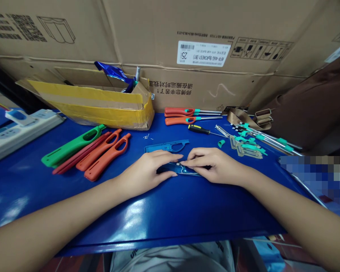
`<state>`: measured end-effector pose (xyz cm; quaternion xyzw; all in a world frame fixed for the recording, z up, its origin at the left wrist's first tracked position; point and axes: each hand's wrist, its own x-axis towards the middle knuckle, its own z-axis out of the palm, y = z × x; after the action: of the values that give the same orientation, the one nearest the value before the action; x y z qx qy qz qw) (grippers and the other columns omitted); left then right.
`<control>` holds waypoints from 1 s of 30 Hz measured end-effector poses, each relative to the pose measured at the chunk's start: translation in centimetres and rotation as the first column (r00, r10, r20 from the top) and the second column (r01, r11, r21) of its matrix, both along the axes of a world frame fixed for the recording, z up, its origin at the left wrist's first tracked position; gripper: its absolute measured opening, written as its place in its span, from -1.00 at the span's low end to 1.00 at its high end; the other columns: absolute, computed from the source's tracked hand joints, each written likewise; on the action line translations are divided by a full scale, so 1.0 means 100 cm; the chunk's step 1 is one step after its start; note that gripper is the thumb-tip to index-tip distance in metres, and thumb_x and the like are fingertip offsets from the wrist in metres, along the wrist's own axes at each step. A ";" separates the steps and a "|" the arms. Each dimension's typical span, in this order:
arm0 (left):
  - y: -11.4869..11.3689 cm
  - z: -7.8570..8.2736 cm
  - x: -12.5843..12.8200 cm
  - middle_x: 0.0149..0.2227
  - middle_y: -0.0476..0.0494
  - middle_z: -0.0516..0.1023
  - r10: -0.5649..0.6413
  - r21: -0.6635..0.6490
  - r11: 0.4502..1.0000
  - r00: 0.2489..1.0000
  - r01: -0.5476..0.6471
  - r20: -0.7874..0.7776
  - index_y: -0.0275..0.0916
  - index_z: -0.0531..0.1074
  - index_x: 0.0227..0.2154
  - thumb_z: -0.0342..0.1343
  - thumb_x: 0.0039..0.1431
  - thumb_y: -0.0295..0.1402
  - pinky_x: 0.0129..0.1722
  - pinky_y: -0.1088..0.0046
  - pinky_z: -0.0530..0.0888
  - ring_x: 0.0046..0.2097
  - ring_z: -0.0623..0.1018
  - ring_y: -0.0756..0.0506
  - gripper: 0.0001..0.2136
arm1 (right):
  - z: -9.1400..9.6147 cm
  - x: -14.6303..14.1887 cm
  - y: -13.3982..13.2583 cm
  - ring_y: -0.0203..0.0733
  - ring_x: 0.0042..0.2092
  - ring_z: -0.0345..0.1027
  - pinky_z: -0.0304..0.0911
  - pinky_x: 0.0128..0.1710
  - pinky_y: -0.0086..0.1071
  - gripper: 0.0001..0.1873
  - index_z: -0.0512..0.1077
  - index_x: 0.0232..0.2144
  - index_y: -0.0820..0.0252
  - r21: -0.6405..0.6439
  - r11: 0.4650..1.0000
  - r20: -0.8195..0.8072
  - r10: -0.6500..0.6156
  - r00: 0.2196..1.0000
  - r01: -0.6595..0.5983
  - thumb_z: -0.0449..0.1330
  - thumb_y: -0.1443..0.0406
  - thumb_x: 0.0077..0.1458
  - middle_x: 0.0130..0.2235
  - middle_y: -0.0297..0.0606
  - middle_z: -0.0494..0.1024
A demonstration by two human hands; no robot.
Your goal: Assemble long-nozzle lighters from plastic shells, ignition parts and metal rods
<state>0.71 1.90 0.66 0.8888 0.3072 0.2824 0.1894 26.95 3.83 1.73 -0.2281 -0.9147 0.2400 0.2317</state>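
Observation:
My left hand (pixel 146 172) grips one end of a blue plastic lighter shell half (pixel 184 170), thumb on the near side and fingers on the far side. From the other side, my right hand (pixel 215 164) pinches a small part with a white wire (pixel 182 169) at the shell's open face. Its exact kind is partly hidden by the fingertips. Just beyond both hands, the matching blue shell half (pixel 170 146) lies on the table. Several tiny screws (pixel 147 137) are scattered to its left. A black and yellow screwdriver (pixel 198 129) lies behind my right hand.
Green (pixel 73 146) and orange (pixel 107 156) lighter shells lie at left, near a power strip (pixel 25 130). Assembled orange-red lighters (pixel 178 112) lie at the back. Clear fuel tanks (pixel 248 147) and metal lighter tubes (pixel 274 140) are at right. A yellow-taped box (pixel 102 105) stands behind.

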 end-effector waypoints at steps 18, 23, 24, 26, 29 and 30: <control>0.000 0.000 0.001 0.02 -0.20 0.63 -0.001 -0.008 1.000 1.000 0.001 0.015 -0.21 0.46 0.14 0.27 0.25 -0.39 0.08 0.28 0.56 0.04 0.62 -0.16 -0.60 | 0.003 0.001 -0.001 -0.23 -0.18 0.50 0.37 -0.20 -0.38 -0.66 0.58 0.02 0.13 0.163 0.987 0.134 -0.026 0.991 0.004 0.09 0.41 0.32 -0.11 -0.16 0.61; 0.001 0.000 0.001 0.02 -0.20 0.64 -0.001 -0.010 1.000 1.000 0.001 0.018 -0.18 0.46 0.15 0.26 0.27 -0.37 0.08 0.26 0.57 0.04 0.63 -0.17 -0.61 | 0.004 0.001 -0.001 -0.24 -0.19 0.49 0.37 -0.21 -0.39 -0.65 0.56 0.04 0.12 0.121 0.993 0.118 -0.009 0.993 -0.005 0.07 0.41 0.34 -0.11 -0.15 0.61; 0.001 -0.001 0.001 0.02 -0.20 0.64 0.000 -0.012 1.000 1.000 0.000 0.019 -0.18 0.46 0.15 0.25 0.27 -0.36 0.08 0.25 0.57 0.04 0.63 -0.17 -0.61 | 0.004 0.001 -0.001 -0.25 -0.20 0.49 0.37 -0.22 -0.40 -0.65 0.56 0.04 0.12 0.109 0.994 0.106 -0.006 0.994 -0.006 0.08 0.41 0.34 -0.11 -0.15 0.60; 0.001 -0.001 0.001 0.01 -0.20 0.64 0.000 -0.014 1.000 1.000 0.000 0.019 -0.17 0.45 0.15 0.25 0.28 -0.36 0.08 0.25 0.57 0.03 0.63 -0.17 -0.61 | 0.003 0.001 -0.001 -0.25 -0.20 0.49 0.37 -0.22 -0.39 -0.66 0.56 0.04 0.12 0.098 0.995 0.090 0.000 0.996 -0.009 0.09 0.41 0.33 -0.11 -0.16 0.60; 0.000 0.000 0.001 0.02 -0.20 0.63 -0.005 -0.009 1.000 1.000 0.005 0.019 -0.19 0.45 0.15 0.26 0.27 -0.37 0.07 0.26 0.57 0.03 0.63 -0.17 -0.60 | 0.002 0.002 0.000 -0.24 -0.19 0.49 0.37 -0.21 -0.39 -0.66 0.57 0.03 0.12 0.111 0.994 0.095 0.002 0.995 -0.012 0.10 0.40 0.33 -0.11 -0.16 0.60; 0.000 0.000 0.001 0.02 -0.20 0.63 -0.006 -0.008 1.000 1.000 0.006 0.017 -0.20 0.45 0.15 0.27 0.26 -0.37 0.07 0.27 0.57 0.03 0.63 -0.16 -0.60 | 0.001 0.002 0.001 -0.24 -0.19 0.49 0.37 -0.21 -0.39 -0.66 0.57 0.03 0.12 0.117 0.993 0.099 0.002 0.995 -0.013 0.10 0.40 0.33 -0.11 -0.16 0.60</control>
<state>0.77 1.92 0.65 0.8865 0.3042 0.2881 0.1963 27.19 3.91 1.86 -0.2223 -0.9384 0.1750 0.1982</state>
